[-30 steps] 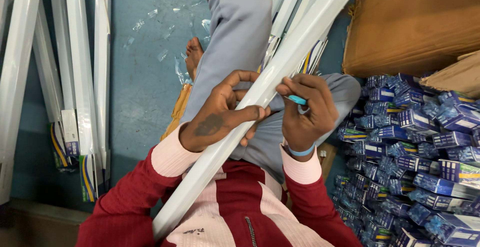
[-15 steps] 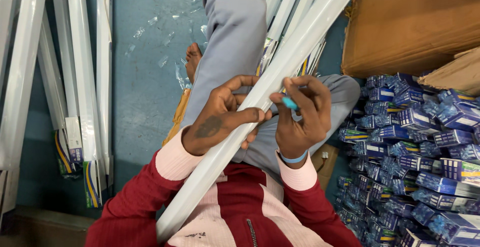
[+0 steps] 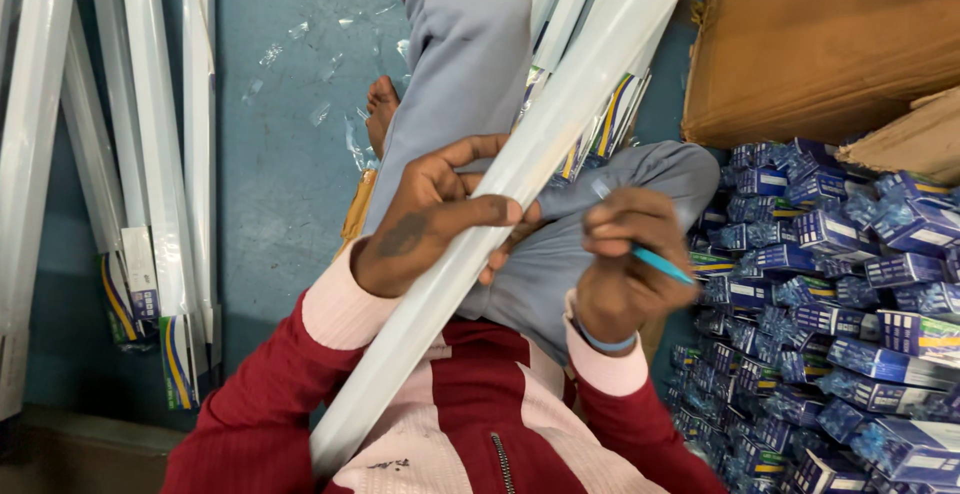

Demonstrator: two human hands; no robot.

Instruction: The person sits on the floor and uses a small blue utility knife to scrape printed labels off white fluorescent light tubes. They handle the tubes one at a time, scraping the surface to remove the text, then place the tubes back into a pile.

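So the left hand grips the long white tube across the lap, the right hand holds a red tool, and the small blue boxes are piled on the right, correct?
Not quite: the head view shows the tool in the right hand is light blue, not red. The left hand does grip the long white tube, and the small blue boxes are piled on the right.

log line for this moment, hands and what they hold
left hand: grips long white tube light | right hand: holds thin blue pen-like tool | beside: pile of small blue boxes

I see a smooth, semi-glossy white plastic tube fitting [image 3: 520,184] at centre. At 3 o'clock, small blue boxes [image 3: 830,314] look like glossy printed card. At 1 o'clock, matt brown corrugated cardboard [image 3: 820,44]. The floor [image 3: 290,134] at 10 o'clock seems painted, scuffed.
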